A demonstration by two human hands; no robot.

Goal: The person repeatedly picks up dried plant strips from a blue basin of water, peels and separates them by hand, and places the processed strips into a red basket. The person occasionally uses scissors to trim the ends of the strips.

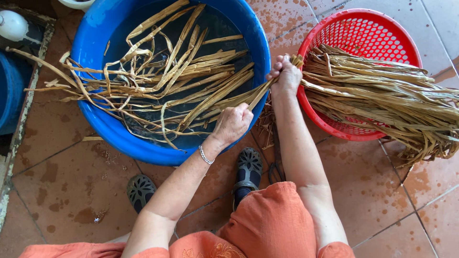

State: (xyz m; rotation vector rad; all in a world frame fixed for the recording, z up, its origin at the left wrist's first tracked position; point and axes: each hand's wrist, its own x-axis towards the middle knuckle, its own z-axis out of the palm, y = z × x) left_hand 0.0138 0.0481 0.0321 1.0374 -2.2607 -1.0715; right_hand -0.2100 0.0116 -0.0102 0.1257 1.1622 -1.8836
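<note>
Long, dry, tan leaf strips (167,81), flat and thin. Lying in a messy pile across the blue tub (100,28), ends sticking out past its left rim. One end bunched together at the right rim.

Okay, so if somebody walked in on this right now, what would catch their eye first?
Probably the big blue tub at upper left, full of long tan dried leaf strips soaking in dark water. Next, the red mesh basket at upper right, heaped with more strips. Between them, the left hand and right hand each grip one bundle of strips.
</note>
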